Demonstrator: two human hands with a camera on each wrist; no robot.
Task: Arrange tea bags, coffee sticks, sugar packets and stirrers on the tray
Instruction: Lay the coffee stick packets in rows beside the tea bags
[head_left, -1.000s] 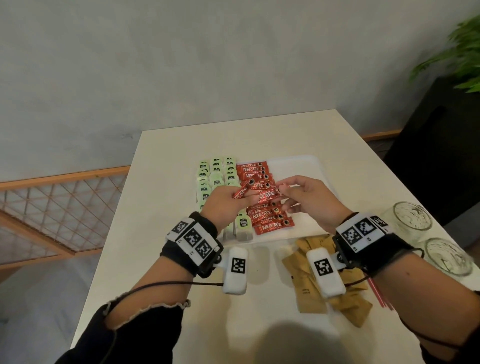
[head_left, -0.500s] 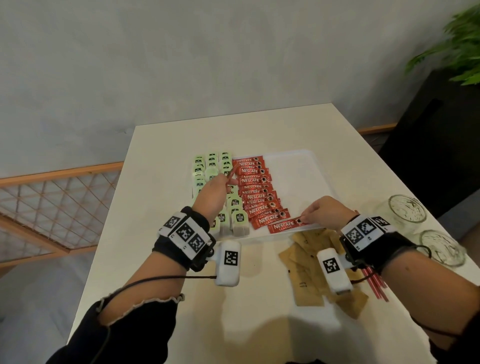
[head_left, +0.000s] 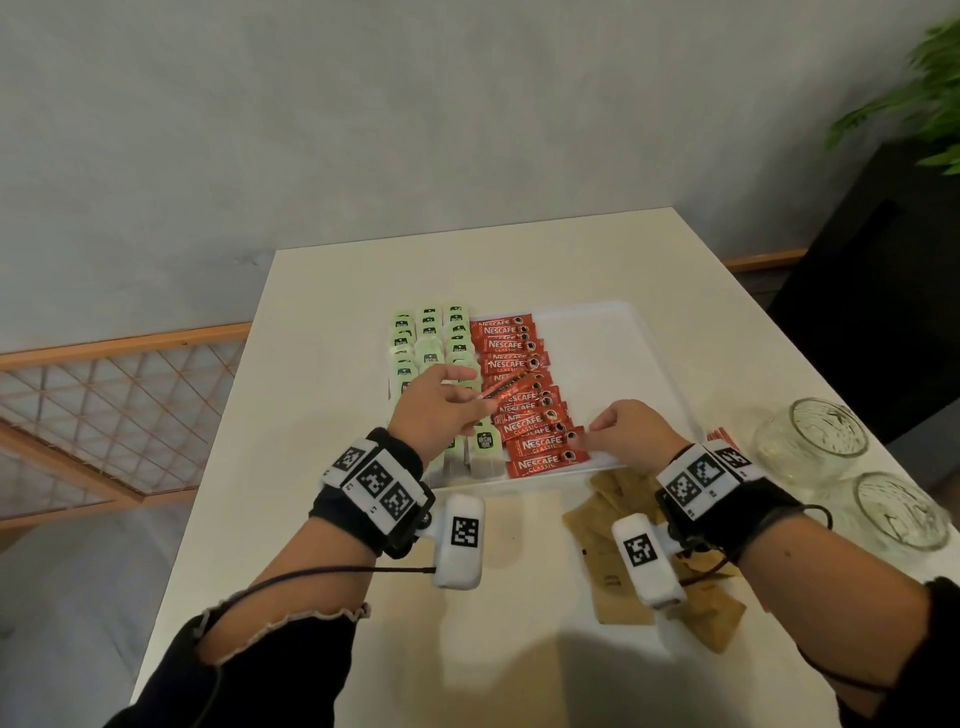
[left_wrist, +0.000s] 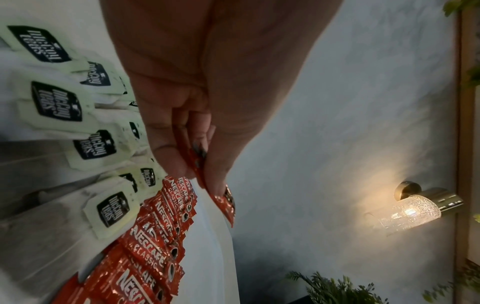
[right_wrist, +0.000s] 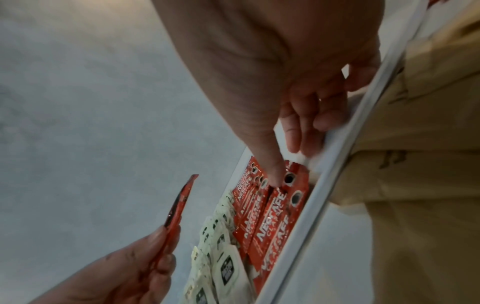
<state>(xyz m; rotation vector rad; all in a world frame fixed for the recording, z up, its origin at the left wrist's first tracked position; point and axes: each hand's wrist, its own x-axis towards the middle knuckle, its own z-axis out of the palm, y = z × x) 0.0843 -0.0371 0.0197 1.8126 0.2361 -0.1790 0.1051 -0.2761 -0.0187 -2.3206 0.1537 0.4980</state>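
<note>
On the cream desk (head_left: 322, 415) a white tray (head_left: 613, 364) carries three columns of tea bags (head_left: 431, 338) and one column of coffee sticks (head_left: 511, 364). Above the tray, the left hand (head_left: 436, 405) pinches one stick (head_left: 150, 387); the right hand (head_left: 628, 431), fingers curled, presses its index finger on a stick near the tray's front edge. Two glasses (head_left: 810, 431) stand right of the tray.

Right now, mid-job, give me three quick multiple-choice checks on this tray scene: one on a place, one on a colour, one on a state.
1. Where do the brown sugar packets lie?
A. on the tray
B. on the table, nearer the person than the tray
C. in a glass jar

2. What colour are the coffee sticks?
A. red
B. blue
C. yellow

3. What is the left hand doing?
A. resting flat
B. pinching a coffee stick
C. gripping a jar

Key: 1 B, the packets sit outside the white tray rim; 2 A, the row beside the green tea bags is red; 3 B, the held coffee stick juts from thumb and fingers.
</note>
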